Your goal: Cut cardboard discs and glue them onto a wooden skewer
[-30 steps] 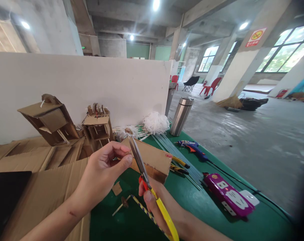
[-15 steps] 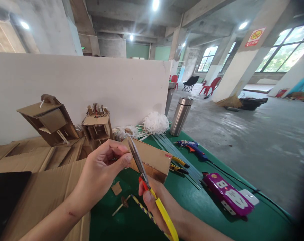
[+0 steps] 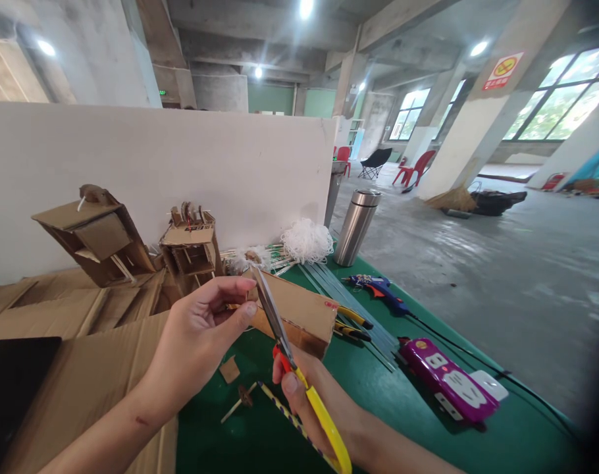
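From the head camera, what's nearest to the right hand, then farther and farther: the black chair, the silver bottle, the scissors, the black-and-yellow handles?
1. Scissors: in the right hand.
2. Black-and-yellow handles: ahead, beside the cardboard box.
3. Silver bottle: farther back on the table.
4. Black chair: far behind, on the floor.

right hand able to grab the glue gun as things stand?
Probably not: the right hand is holding the scissors, so it would likely need to set them down first. The glue gun itself looks uncovered.
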`<state>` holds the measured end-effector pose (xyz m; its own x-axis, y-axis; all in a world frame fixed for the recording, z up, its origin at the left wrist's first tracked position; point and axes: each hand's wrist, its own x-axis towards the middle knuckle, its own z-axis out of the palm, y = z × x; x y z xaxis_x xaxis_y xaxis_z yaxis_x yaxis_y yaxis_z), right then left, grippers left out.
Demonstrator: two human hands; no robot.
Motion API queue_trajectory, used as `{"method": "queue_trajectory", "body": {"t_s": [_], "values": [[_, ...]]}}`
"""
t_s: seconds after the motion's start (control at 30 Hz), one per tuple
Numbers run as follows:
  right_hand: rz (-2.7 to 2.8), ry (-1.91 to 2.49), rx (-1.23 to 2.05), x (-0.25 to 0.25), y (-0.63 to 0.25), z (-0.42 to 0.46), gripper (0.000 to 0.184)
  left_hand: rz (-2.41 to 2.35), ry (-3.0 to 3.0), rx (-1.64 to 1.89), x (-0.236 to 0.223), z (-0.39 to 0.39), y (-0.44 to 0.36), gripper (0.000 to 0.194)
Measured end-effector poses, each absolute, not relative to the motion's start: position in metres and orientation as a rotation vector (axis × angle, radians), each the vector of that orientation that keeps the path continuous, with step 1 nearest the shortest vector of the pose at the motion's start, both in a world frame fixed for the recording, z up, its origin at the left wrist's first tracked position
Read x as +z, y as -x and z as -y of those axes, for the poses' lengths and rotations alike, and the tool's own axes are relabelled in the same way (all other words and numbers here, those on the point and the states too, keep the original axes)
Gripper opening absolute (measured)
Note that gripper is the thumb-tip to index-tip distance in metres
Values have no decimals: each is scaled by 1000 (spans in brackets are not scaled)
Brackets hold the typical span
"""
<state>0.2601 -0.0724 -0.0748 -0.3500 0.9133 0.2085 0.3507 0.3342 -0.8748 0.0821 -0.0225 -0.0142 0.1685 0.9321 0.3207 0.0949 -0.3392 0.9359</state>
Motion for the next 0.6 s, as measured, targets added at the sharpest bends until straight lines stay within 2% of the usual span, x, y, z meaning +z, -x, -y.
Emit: {"method": "queue_trajectory", "body": {"t_s": [0.17, 0.37, 0.47, 0.6], "values": [[1875, 1114, 1029, -79, -261, 72, 58, -1010, -1657, 1269, -14, 22, -82, 12], [1859, 1098, 1027, -79, -263, 70, 52, -1030, -1649, 1397, -6, 20, -75, 15], [1870, 1087, 1093, -81, -265, 68, 50, -1054, -1675, 1395, -5, 14, -71, 10], [1877, 1279, 1214, -78, -275, 75, 48, -1021, -1695, 1375, -10, 8, -64, 8]]}}
